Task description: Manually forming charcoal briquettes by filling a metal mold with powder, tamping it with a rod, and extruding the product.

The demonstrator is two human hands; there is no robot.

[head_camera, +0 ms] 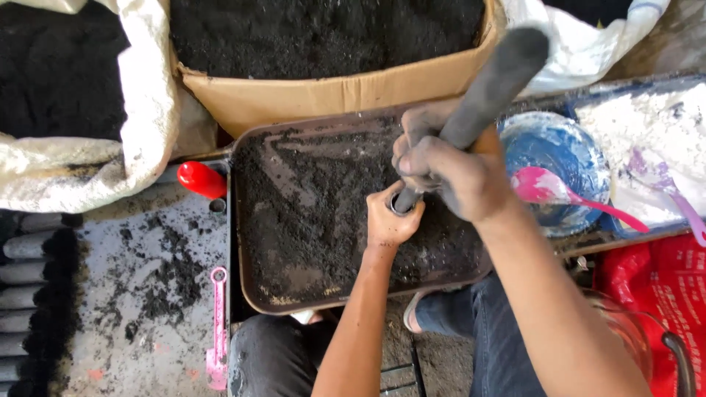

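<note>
A: Item one, your hands; how did they stand?

B: Your right hand point(448, 180) was wrapped tight round a thick dark rod point(489, 88), fingers closed on its lower part; the rod leaned up and away to the right, its lower end set into a small tube point(403, 202); your left hand point(390, 220) was curled about that tube, pinching it upright over the tray point(254, 287); both hands were smeared with black dust.

A: Item two, the tray?

B: A shallow brown metal tray, rounded corners, strewn with black powder point(309, 213) in patches, bare metal showing in streaks; your hands and the tube stood over its right half.

A: Item three, surroundings?

B: Behind the tray, a cardboard box point(323, 95) filled with black powder; to its left, a pale sack point(143, 95) also holding dark powder; just left of the tray, a red cap-like object point(200, 179); on the dusty floor point(132, 294) lower left, a pink measuring spoon point(218, 331) lying lengthwise; at the far left edge, a row of grey tubes point(29, 294) stacked on their sides.

A: And to your right?

B: A blue bowl point(559, 147) with a pink spoon point(559, 191) resting in it; beyond it, white powder point(647, 125) in a container; a red bag point(662, 279) at lower right; your knees in dark trousers point(485, 331) below the tray.
</note>
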